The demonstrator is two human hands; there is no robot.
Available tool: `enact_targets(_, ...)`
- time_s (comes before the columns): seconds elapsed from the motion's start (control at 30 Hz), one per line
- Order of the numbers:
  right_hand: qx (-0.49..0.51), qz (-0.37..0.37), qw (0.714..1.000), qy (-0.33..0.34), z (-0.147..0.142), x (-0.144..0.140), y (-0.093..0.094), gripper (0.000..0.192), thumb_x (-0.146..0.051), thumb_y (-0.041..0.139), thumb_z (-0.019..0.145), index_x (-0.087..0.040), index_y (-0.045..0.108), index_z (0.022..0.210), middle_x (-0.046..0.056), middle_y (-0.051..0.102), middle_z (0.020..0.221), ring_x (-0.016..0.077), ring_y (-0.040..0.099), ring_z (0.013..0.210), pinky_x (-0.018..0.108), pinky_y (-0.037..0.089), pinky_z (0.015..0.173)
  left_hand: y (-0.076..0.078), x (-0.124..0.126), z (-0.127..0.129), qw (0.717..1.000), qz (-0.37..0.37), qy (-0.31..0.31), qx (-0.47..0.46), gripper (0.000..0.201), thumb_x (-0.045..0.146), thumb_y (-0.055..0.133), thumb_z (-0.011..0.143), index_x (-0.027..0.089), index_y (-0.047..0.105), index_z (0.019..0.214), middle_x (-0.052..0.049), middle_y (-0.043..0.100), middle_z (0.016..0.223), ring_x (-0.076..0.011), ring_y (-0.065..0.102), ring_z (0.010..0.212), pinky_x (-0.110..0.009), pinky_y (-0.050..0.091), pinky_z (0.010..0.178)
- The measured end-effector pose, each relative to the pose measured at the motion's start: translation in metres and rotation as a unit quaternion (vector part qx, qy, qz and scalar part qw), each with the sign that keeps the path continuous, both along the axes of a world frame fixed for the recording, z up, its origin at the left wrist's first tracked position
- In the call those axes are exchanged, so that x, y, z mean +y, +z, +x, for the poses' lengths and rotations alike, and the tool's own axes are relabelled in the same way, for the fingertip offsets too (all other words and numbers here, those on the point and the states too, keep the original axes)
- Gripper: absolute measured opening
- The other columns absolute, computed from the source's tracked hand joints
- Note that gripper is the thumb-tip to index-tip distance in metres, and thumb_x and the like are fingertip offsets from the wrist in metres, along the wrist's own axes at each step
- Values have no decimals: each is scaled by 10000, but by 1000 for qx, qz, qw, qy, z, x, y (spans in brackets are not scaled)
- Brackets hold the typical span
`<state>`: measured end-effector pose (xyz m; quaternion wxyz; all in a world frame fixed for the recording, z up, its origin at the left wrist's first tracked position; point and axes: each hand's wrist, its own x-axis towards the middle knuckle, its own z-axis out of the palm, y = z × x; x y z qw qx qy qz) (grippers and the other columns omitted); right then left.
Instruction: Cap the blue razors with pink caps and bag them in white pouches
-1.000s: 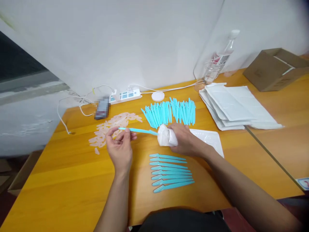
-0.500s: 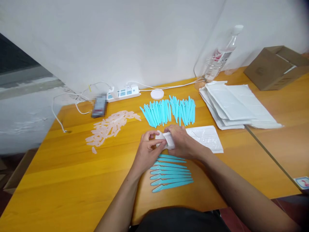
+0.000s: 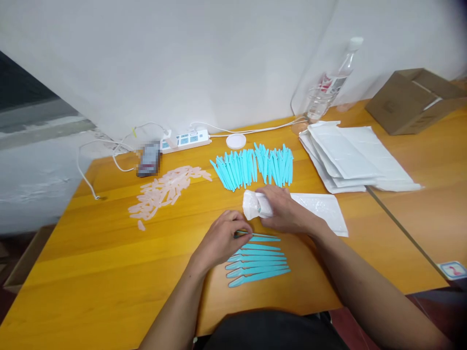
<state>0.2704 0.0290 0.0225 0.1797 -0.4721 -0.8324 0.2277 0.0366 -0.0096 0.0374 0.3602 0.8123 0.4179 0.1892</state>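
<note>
My right hand (image 3: 282, 206) is closed round a white bubble mailer (image 3: 257, 205), whose open mouth faces left. The mailer's far part extends to the right under my wrist. Just below that mouth, my left hand (image 3: 224, 238) pinches the topmost turquoise eyebrow razor (image 3: 266, 236) of a row on the table. Its left end is hidden by my fingers. Below it lie several more turquoise razors (image 3: 262, 265), side by side, their broader ends to the left. Behind my hands are two bunches of similar turquoise razors (image 3: 237, 170).
Pale pink plastic pieces (image 3: 164, 192) lie spread at the left. A phone (image 3: 149, 159), a power strip (image 3: 189, 140) and a round white lid (image 3: 236, 141) are by the wall. Stacked white mailers (image 3: 350, 155), a plastic bottle (image 3: 332, 85) and a cardboard box (image 3: 408, 104) stand at the right.
My left hand has let go of the mailer's mouth and moved down to the row of razors. My right hand still holds the mailer, shifted slightly right, its opening now wider in view.
</note>
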Motion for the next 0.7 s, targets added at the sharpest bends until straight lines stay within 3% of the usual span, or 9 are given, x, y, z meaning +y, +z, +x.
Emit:
enact_targets(0.07,3,-8,1000,3,0,0,1,511,-231,675,730,-215,521,1218,121,633,1178,323,579,1100,462,397,920,6,2,-14,995,-54,31,-78,71,262,691,908,215,744,905,-43,701,962,-185,646,938,-321,503,856)
enact_targets(0.13,0,-14,1000,5,-2,-2,2,500,-223,673,722,-210,528,1200,119,634,1157,320,581,1075,460,398,905,9,6,-28,973,-98,118,-174,163,301,703,904,222,718,1045,-35,702,951,-154,667,871,-293,538,820)
enact_targets(0.2,0,-12,1000,11,-5,-3,1,483,-212,664,718,-204,534,1183,114,636,1132,314,582,1053,452,397,890,7,10,-37,929,-117,219,-274,426,320,753,862,255,622,1262,-12,687,960,-122,684,790,-267,570,770)
enact_targets(0.3,15,6,999,30,-11,-6,-1,482,-220,660,728,-199,530,1192,110,635,1128,304,579,1045,440,391,892,0,15,-38,871,-130,298,-369,750,314,830,779,310,451,1425,23,667,978,-112,713,743,-277,613,750)
enact_targets(0.47,28,14,999,33,-16,-7,-2,467,-215,655,726,-199,540,1178,101,640,1102,295,576,1023,429,393,894,-10,19,-25,823,-132,381,-400,613,363,822,787,209,507,1290,-17,744,926,-143,744,772,-303,632,769)
enact_targets(0.6,38,12,999,28,-17,-7,0,493,-201,652,707,-201,532,1185,110,639,1123,306,583,1043,450,404,913,-14,17,-23,821,-115,406,-383,465,410,816,781,151,637,1124,-93,783,992,-179,750,839,-334,624,787)
enact_targets(0.7,50,17,998,23,-19,-8,-3,575,-201,669,687,-186,507,1238,139,625,1192,322,578,1101,472,403,954,-20,12,-13,863,-103,389,-306,319,402,803,788,153,760,984,-91,791,976,-190,740,850,-329,603,796)
